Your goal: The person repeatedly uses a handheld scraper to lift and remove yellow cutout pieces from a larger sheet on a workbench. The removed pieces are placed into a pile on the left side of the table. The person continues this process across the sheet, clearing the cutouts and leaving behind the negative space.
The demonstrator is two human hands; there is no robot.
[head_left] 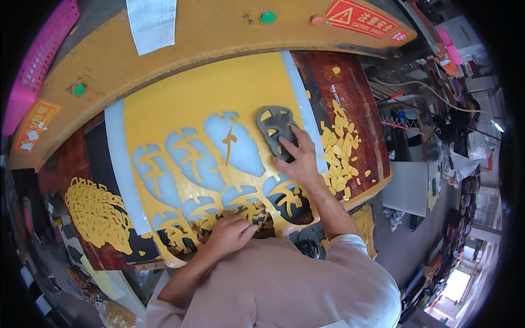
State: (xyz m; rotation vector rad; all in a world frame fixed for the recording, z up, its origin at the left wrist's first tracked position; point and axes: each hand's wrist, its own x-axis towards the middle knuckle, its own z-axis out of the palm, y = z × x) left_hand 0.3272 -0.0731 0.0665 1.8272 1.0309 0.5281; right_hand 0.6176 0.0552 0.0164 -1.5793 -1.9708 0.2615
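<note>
Head view shows me both of my hands down on a yellow sheet (219,93) with leaf-shaped cut-outs, spread over a dark red surface (358,104). My right hand (299,156) is spread fairly wide, fingers splayed over a dark grey cutting die (276,130) that has yellow pieces caught in its openings; the fingertips press on its lower right part, while the rest of the die lies flat on the sheet just beyond the hand. My left hand (229,234) is loosely curled, fingers bent onto the cut yellow lattice (240,210) at the near edge of the sheet; I cannot tell whether it pinches anything.

On the yellow machine arch (219,38) above the sheet, a red sign with a warning triangle (362,18) sits at the far right, an orange label (34,124) at the far left, and a white paper strip (153,22) hangs near the top. Two green buttons (268,17) also show on the arch. Loose yellow offcuts (339,150) lie right of my right hand, and a tangled yellow scrap pile (98,216) lies left.
</note>
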